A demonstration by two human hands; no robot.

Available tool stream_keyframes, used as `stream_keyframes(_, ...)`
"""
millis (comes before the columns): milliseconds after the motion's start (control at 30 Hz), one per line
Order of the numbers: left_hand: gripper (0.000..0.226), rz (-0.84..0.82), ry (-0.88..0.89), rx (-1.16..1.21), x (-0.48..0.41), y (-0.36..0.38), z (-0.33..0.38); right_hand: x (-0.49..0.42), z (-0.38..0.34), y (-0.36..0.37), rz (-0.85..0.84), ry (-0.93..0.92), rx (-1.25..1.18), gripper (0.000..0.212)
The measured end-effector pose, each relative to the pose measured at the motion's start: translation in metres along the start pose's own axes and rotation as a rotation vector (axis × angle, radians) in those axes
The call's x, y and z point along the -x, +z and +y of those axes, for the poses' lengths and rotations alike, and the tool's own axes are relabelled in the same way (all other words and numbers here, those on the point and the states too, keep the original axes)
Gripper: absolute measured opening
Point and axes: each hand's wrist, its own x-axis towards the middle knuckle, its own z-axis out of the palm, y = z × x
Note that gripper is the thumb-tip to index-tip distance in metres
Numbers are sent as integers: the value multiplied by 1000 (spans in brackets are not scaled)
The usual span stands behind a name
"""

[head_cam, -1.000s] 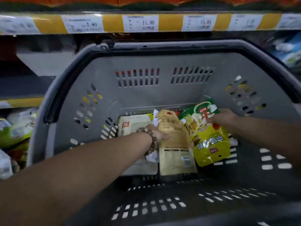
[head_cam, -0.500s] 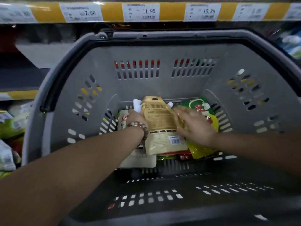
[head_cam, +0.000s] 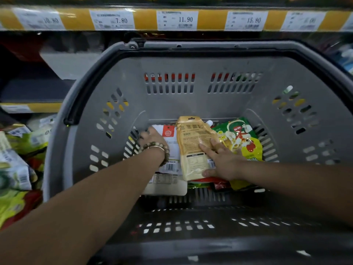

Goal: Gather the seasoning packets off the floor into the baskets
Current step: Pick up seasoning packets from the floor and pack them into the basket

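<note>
A grey plastic basket fills the view, and several seasoning packets lie on its bottom. My left hand, with a bead bracelet on the wrist, lies on a white packet with a red label; its fingers curl over the packet's far left corner. My right hand presses straight fingers on a tan spouted pouch, thumb at the pouch's lower edge. A green and yellow packet lies to the right, partly under that hand. Another white packet and red packets lie beneath.
A shelf edge with yellow strip and price tags runs above the basket. More green, white and red packets are piled to the left outside the basket. The near half of the basket floor is bare.
My right hand left the green and yellow packet and came onto the tan pouch. The tan pouch shifted right, uncovering the white packet under my left hand.
</note>
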Motion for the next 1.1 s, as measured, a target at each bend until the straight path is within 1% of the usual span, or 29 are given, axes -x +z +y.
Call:
stream_keyframes(33,65,-25,66,-17,5,5,3,-1,0,0,9,-8,0,94)
stream_keyframes(100,65,-98,234,70,21,17,6,-3,-1,2,30,-12,9,94)
stream_keyframes(167,75,-198,328,144,35,30,9,-5,-3,6,52,-7,21,94)
stream_keyframes(200,81,-239,352,112,39,35,10,-5,-4,8,65,-4,24,94)
stream_keyframes(267,84,-283,382,-25,40,39,13,-6,-5,10,86,2,22,93)
stream_keyframes(367,85,-348,354,-133,33,32,17,-8,-9,10,91,8,30,93)
stream_keyframes(500,88,-356,392,-269,31,9,19,-8,-8,-1,36,-19,10,93)
stream_keyframes(533,85,-346,416,-294,32,1,20,-8,-6,-7,17,-35,-5,92)
stream_keyframes(600,70,-316,472,-258,35,-15,23,-4,-5,-21,18,-66,-53,85)
stream_keyframes(633,62,-282,489,-224,37,-23,24,0,-7,-29,59,-74,-85,81)
stream_keyframes(700,53,-188,519,-176,43,-41,24,9,-12,-47,208,-77,-137,72)
stream_keyframes(767,48,-149,579,-105,52,-59,19,22,-20,-65,340,-76,-168,70)
stream_keyframes(833,52,-150,578,15,63,-82,8,39,-31,-82,428,-75,-176,74)
stream_keyframes(933,64,-48,601,158,88,-123,-17,71,-59,-105,541,-113,-168,76)
stream_keyframes(1100,60,143,619,392,124,-186,-92,119,-135,-131,671,-244,-146,72)
